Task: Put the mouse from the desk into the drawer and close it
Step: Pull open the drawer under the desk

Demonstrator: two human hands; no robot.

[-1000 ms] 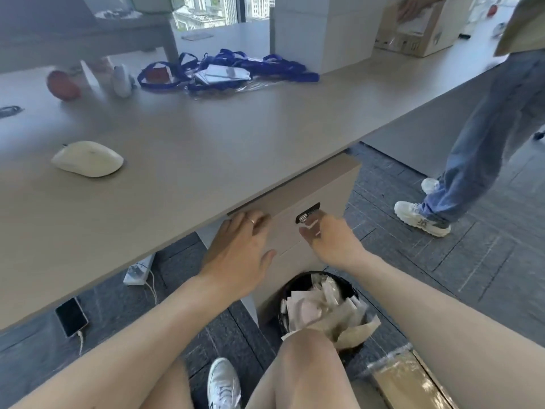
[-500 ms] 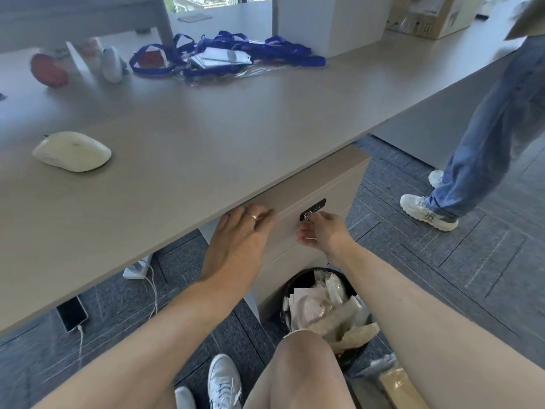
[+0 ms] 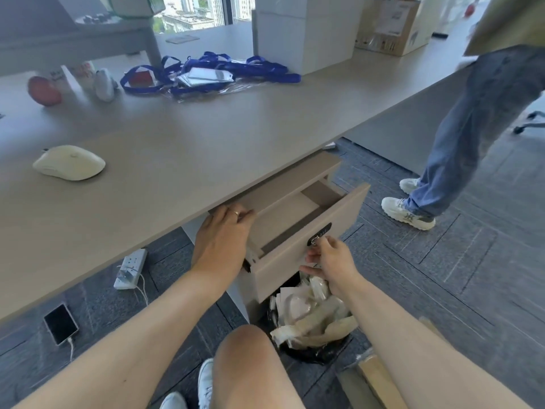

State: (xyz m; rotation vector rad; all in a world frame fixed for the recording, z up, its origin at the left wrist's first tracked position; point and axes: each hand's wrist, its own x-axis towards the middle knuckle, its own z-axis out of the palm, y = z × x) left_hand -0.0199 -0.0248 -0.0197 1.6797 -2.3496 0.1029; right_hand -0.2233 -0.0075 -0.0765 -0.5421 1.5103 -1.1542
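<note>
The drawer (image 3: pixel 306 231) is out now, where half a second ago it sat flush under the counter (image 3: pixel 206 143); I see its pale, smooth wood-grain front and a bare boxy interior at centre frame. My right hand (image 3: pixel 330 261) is bent at the wrist, its grip pinching the small metal key (image 3: pixel 315 241) at the dark lock plate (image 3: pixel 320 234). My left hand (image 3: pixel 221 240) lies flat, fingers loosely spread, palm against the cabinet edge beside the drawer's left side, holding nothing. The mouse (image 3: pixel 69 162), a rounded matte cream shell, sits untouched on the counter at left of frame, well apart from both hands. Below the drawer, a black bin (image 3: pixel 312 317) brims with crumpled paper.
</note>
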